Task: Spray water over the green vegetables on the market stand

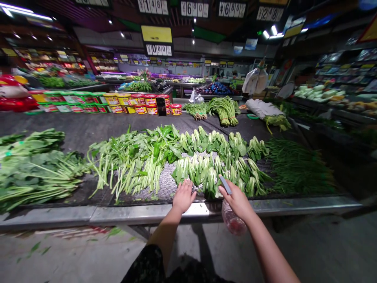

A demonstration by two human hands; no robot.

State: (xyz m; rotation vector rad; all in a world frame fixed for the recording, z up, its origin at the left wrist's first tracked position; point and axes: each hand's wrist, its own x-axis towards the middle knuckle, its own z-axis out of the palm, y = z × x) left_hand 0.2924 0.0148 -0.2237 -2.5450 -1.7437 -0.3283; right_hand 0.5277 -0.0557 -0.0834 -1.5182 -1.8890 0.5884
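My right hand (237, 201) is wrapped round the neck of a spray bottle with a grey top (225, 184); its clear body (232, 222) hangs below the hand, in front of the metal edge. Beyond it lie rows of small bok choy (211, 181) on a perforated mat. Empty, my left hand (184, 195) lies with fingers stretched out at the front of the stall, just short of the nearest bok choy. To its left is a pile of long-stemmed leafy greens (138, 161).
A metal rail (132, 215) runs along the stall's front. Large leafy greens (44, 173) lie at left, thin green stalks (297, 169) at right. Behind stand stacked tubs (112, 104), a phone (161, 107) and tied bundles of long greens (225, 111). Price signs (159, 50) hang above.
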